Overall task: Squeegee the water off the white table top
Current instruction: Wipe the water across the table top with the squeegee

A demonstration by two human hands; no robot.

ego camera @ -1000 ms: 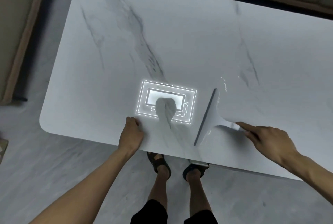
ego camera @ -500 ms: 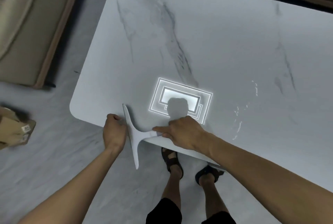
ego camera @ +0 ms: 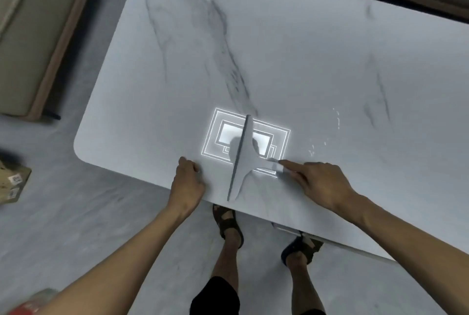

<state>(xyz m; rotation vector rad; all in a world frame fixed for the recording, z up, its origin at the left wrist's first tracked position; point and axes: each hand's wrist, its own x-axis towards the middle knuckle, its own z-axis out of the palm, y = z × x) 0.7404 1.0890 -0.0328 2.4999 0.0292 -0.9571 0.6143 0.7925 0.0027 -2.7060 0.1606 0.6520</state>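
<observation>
The white marble-patterned table top (ego camera: 291,56) fills most of the view. A grey squeegee (ego camera: 242,160) lies on it near the front edge, its long blade running away from me across a bright ceiling-light reflection (ego camera: 246,138). My right hand (ego camera: 319,182) grips the squeegee's handle from the right, forefinger stretched along it. My left hand (ego camera: 186,182) rests on the table's front edge just left of the blade, fingers curled. Small streaks and drops of water (ego camera: 327,134) glint to the right of the squeegee.
A beige sofa (ego camera: 28,35) stands on the grey floor to the left. A cardboard box (ego camera: 12,182) lies at the far left. My sandalled feet (ego camera: 228,223) stand under the front edge. Dark furniture runs along the table's far side.
The squeegee has gone from the table's front left corner, where its blade hung over the edge, back to the right onto the light reflection. My left hand stays on the front edge.
</observation>
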